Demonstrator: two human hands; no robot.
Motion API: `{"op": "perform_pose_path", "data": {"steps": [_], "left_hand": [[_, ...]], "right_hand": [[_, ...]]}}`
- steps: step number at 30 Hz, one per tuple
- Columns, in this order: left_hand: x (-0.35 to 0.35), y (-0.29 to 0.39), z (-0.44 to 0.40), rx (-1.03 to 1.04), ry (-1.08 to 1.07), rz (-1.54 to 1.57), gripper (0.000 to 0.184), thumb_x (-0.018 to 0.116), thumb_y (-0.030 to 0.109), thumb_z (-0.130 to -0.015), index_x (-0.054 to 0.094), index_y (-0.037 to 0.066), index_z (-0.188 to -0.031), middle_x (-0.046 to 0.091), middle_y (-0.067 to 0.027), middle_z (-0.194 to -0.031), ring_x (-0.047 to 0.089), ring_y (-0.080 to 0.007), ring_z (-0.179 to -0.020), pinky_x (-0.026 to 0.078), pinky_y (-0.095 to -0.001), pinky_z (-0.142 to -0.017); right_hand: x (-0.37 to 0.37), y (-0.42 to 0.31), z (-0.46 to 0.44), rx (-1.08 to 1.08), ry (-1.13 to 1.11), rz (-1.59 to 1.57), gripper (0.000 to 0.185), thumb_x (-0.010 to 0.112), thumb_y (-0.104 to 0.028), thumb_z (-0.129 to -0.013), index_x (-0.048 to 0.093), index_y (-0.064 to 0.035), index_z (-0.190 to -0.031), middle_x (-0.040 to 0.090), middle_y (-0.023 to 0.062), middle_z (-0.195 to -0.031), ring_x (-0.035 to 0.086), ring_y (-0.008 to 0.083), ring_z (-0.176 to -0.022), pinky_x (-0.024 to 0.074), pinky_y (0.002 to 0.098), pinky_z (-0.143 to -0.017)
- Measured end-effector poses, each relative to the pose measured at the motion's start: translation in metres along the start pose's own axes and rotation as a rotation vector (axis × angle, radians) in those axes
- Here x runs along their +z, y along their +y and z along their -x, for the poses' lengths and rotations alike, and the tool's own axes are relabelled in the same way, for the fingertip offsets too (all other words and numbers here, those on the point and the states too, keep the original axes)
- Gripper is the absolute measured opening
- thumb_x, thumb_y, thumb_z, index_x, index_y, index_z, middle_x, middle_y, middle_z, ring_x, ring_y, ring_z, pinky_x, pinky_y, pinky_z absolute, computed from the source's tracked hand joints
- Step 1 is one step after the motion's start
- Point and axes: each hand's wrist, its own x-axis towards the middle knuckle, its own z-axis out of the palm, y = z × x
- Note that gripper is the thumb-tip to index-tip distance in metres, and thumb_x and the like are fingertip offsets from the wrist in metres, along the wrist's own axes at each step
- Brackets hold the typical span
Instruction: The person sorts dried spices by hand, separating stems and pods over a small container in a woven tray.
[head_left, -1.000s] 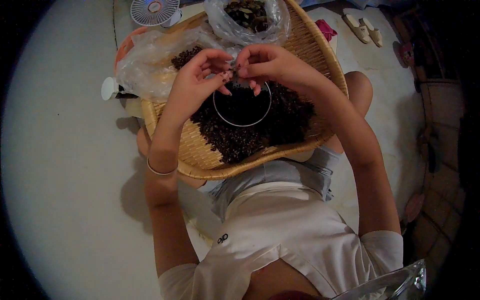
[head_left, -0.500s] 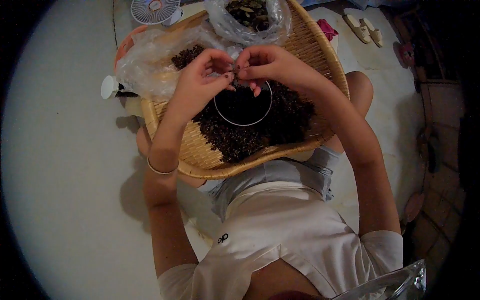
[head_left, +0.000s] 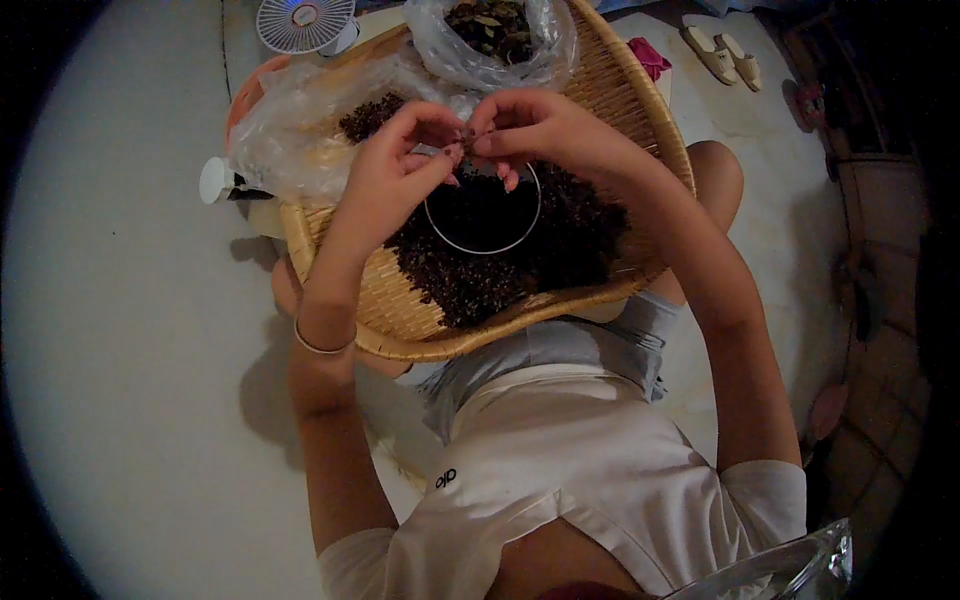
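My left hand (head_left: 400,170) and my right hand (head_left: 525,125) meet fingertip to fingertip above a white-rimmed round bowl (head_left: 484,252). Both are closed in a pinch on a small dark dried plant sprig (head_left: 467,143), mostly covered by the fingers. Dark contents fill the inside of the bowl, too dim to make out. Around it, a heap of dark dried plant bits (head_left: 465,290) lies on a woven bamboo tray (head_left: 385,310), which rests over my lap.
A clear plastic bag (head_left: 560,55) of dried leaves (head_left: 490,30) stands at the tray's far end. Another crumpled bag (head_left: 290,150) lies at the left, near more dark bits (head_left: 370,117). Beyond are a small fan (head_left: 305,22), a white-topped container (head_left: 213,180) and slippers (head_left: 710,55).
My fingertips have shifted slightly and come closer together around the small sprig. The whole view has moved a little; the tray, bowl and bags otherwise look the same.
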Motion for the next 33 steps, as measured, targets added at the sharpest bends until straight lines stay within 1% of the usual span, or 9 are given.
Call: {"op": "perform_pose_path", "data": {"steps": [5, 13, 14, 16, 23, 26, 28, 31, 33], "left_hand": [[0.0, 0.001, 0.0, -0.039, -0.009, -0.035, 0.026, 0.055, 0.002, -0.081, 0.046, 0.002, -0.106, 0.051, -0.0041, -0.099, 0.053, -0.0099, -0.086, 0.049, -0.0242, -0.068], [0.003, -0.005, 0.0, 0.036, 0.019, -0.092, 0.023, 0.054, -0.002, -0.079, 0.046, 0.004, -0.101, 0.049, -0.0017, -0.095, 0.051, -0.0104, -0.09, 0.046, -0.0234, -0.077], [0.004, -0.007, 0.0, 0.035, 0.019, -0.092, 0.023, 0.054, -0.002, -0.079, 0.046, 0.004, -0.101, 0.049, -0.0017, -0.095, 0.051, -0.0104, -0.09, 0.046, -0.0234, -0.077], [0.006, -0.009, -0.002, 0.126, 0.089, -0.11, 0.021, 0.057, 0.001, -0.077, 0.049, 0.003, -0.096, 0.054, -0.0041, -0.087, 0.054, -0.0106, -0.081, 0.049, -0.0247, -0.066], [0.01, -0.005, -0.001, 0.121, 0.152, -0.224, 0.019, 0.058, 0.001, -0.076, 0.05, 0.002, -0.094, 0.056, -0.0039, -0.084, 0.056, -0.012, -0.081, 0.05, -0.0262, -0.069], [0.009, -0.006, -0.001, 0.114, 0.145, -0.268, 0.024, 0.057, 0.0, -0.076, 0.049, 0.002, -0.099, 0.056, -0.0055, -0.09, 0.056, -0.0134, -0.085, 0.049, -0.026, -0.071], [0.009, -0.005, -0.001, 0.129, 0.154, -0.109, 0.029, 0.055, -0.002, -0.077, 0.047, 0.001, -0.104, 0.053, -0.0071, -0.096, 0.054, -0.0144, -0.089, 0.05, -0.0265, -0.073], [0.003, 0.0, 0.0, 0.09, 0.093, -0.037, 0.031, 0.054, -0.002, -0.078, 0.044, 0.0, -0.107, 0.051, -0.0079, -0.1, 0.052, -0.0144, -0.092, 0.05, -0.027, -0.075], [0.002, -0.001, 0.0, 0.103, 0.075, -0.011, 0.03, 0.054, -0.002, -0.079, 0.045, 0.0, -0.107, 0.051, -0.0075, -0.098, 0.052, -0.014, -0.091, 0.05, -0.0273, -0.075]], "right_hand": [[0.0, -0.001, 0.0, 0.007, -0.013, -0.007, 0.015, 0.058, -0.014, -0.08, 0.055, -0.0015, -0.088, 0.059, 0.0053, -0.081, 0.057, 0.0103, -0.063, 0.0507, 0.0244, -0.059], [0.001, 0.001, -0.001, 0.012, -0.018, -0.012, 0.016, 0.058, -0.013, -0.08, 0.055, -0.0002, -0.089, 0.058, 0.0052, -0.079, 0.057, 0.0107, -0.064, 0.051, 0.0251, -0.058], [0.001, 0.001, -0.001, 0.007, -0.015, 0.0, 0.015, 0.058, -0.013, -0.08, 0.055, -0.0003, -0.088, 0.058, 0.0051, -0.079, 0.057, 0.0107, -0.064, 0.0511, 0.0252, -0.058], [0.001, 0.002, -0.001, 0.003, -0.012, 0.012, 0.015, 0.058, -0.013, -0.08, 0.054, -0.0004, -0.088, 0.058, 0.0049, -0.078, 0.056, 0.0107, -0.064, 0.0511, 0.0254, -0.058], [0.0, 0.005, -0.003, -0.016, -0.014, 0.016, 0.014, 0.057, -0.013, -0.081, 0.054, -0.0011, -0.088, 0.057, 0.0045, -0.079, 0.057, 0.0114, -0.063, 0.0512, 0.0257, -0.059], [0.001, 0.002, -0.001, -0.008, 0.012, 0.02, 0.014, 0.057, -0.013, -0.081, 0.054, -0.0011, -0.089, 0.057, 0.0044, -0.079, 0.057, 0.0114, -0.064, 0.0512, 0.0255, -0.059], [0.001, 0.0, 0.001, -0.004, 0.044, 0.026, 0.014, 0.057, -0.013, -0.081, 0.054, -0.0012, -0.089, 0.057, 0.0043, -0.079, 0.057, 0.0113, -0.064, 0.0512, 0.0253, -0.059], [-0.001, -0.001, 0.001, -0.034, 0.043, -0.022, 0.015, 0.058, -0.014, -0.081, 0.055, -0.0015, -0.089, 0.057, 0.0043, -0.077, 0.058, 0.011, -0.063, 0.0513, 0.0251, -0.059], [-0.002, 0.0, 0.0, -0.034, 0.041, -0.033, 0.016, 0.059, -0.015, -0.081, 0.055, -0.0017, -0.089, 0.057, 0.0038, -0.076, 0.058, 0.0104, -0.062, 0.0515, 0.025, -0.059]]}}
